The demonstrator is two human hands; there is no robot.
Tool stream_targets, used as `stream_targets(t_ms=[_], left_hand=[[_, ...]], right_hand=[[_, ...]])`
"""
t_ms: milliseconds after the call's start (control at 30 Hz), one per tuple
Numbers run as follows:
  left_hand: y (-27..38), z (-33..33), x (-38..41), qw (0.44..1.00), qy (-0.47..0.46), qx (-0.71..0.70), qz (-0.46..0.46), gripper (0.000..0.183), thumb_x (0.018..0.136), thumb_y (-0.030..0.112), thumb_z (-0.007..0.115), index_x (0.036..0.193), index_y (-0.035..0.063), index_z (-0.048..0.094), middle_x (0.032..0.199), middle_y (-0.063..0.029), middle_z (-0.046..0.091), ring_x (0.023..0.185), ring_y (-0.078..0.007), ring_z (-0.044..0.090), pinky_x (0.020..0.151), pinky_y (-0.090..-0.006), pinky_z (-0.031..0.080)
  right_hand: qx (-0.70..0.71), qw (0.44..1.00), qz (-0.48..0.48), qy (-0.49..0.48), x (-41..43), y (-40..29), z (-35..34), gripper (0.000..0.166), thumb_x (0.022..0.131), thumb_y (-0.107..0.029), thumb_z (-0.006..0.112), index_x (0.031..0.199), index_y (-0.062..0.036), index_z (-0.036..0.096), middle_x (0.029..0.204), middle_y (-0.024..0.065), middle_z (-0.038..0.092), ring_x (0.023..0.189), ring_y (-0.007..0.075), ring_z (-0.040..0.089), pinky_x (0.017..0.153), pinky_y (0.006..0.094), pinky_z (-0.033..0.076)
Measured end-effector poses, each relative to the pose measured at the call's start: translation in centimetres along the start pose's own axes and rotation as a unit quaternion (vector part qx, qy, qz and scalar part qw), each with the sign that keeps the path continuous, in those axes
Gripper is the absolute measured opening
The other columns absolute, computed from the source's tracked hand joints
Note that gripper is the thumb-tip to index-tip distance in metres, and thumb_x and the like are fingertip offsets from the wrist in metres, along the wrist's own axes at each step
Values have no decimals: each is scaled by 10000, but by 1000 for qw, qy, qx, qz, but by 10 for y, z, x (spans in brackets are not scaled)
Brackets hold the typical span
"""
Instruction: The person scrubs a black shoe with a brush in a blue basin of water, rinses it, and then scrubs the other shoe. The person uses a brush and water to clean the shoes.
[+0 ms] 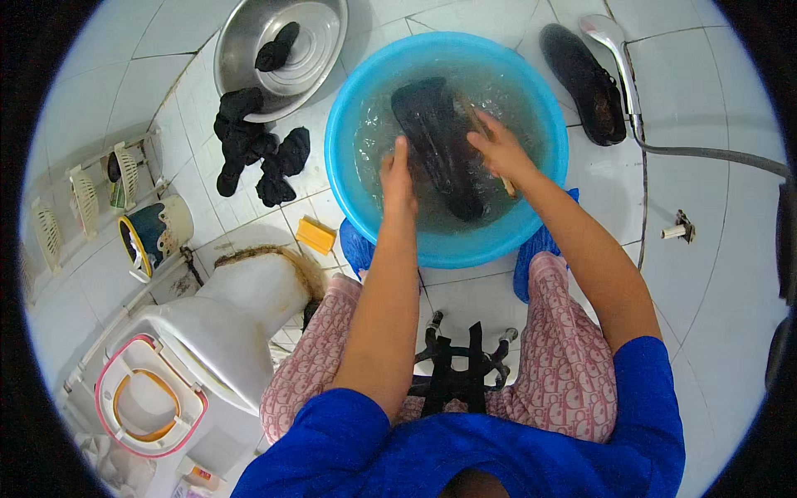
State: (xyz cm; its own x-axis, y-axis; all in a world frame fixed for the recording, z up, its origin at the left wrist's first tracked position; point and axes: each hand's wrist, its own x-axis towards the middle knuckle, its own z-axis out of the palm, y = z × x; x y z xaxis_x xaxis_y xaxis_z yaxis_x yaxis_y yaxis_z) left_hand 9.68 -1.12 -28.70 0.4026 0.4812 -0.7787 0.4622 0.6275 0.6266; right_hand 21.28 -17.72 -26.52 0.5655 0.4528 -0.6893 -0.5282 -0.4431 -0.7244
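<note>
A wet black shoe (pixel 429 134) lies aslant in murky water inside a round blue plastic basin (pixel 339 205). My right hand (pixel 503 149) grips a wooden scrubbing brush (pixel 509 187) along the shoe's right side; the brush's bristles are hard to make out. At the shoe's left edge is my left hand (pixel 398 180), its thumb pointing forward. Whether its fingers hold the shoe cannot be seen. Another black shoe (pixel 582 84) rests on the tiles to the right of the basin.
A metal basin (pixel 324 56) holds a black sock. More black socks (pixel 240 134) lie beside it, near a yellow soap bar (pixel 316 236). A shower head (pixel 613 37) with its hose is at right. The toilet (pixel 218 336) stands left, by a child's toilet seat (pixel 190 416).
</note>
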Motion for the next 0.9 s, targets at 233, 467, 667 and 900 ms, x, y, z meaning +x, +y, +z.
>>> stream_targets(t_ms=[233, 467, 667, 900], left_hand=[[52, 20, 46, 973, -215, 1, -86, 728, 782, 435, 722, 1326, 47, 435, 1290, -120, 522, 1212, -285, 471, 1033, -429, 355], [116, 19, 8, 873, -306, 370, 77, 836, 674, 314, 833, 1315, 3, 395, 1139, -102, 569, 1058, -204, 551, 918, -347, 439], [145, 8, -47, 770, -203, 505, 332, 839, 562, 369, 874, 1182, -26, 468, 1104, -197, 571, 1024, -311, 586, 881, -371, 468], [143, 28, -104, 603, -258, 584, 479, 797, 518, 253, 881, 1176, 34, 490, 1053, -158, 542, 996, -361, 553, 853, -406, 461]], right_hand=[[31, 999, 3, -34, -1, 12, -3, 621, 904, -253, 583, 1458, -218, 304, 627, 61, 503, 445, 110, 429, 408, 288, 375], [-67, 995, -72, 1, -32, -6, -12, 483, 922, -192, 531, 1392, -178, 423, 1280, 149, 543, 1116, 270, 550, 952, 356, 402], [-99, 971, -214, 29, -129, -64, -27, 463, 932, -175, 501, 1389, -196, 432, 1175, 185, 596, 1004, 311, 611, 869, 379, 466], [-305, 939, -155, 34, -81, -58, -43, 443, 932, -158, 501, 1371, -189, 452, 972, 214, 634, 861, 352, 629, 763, 398, 490]])
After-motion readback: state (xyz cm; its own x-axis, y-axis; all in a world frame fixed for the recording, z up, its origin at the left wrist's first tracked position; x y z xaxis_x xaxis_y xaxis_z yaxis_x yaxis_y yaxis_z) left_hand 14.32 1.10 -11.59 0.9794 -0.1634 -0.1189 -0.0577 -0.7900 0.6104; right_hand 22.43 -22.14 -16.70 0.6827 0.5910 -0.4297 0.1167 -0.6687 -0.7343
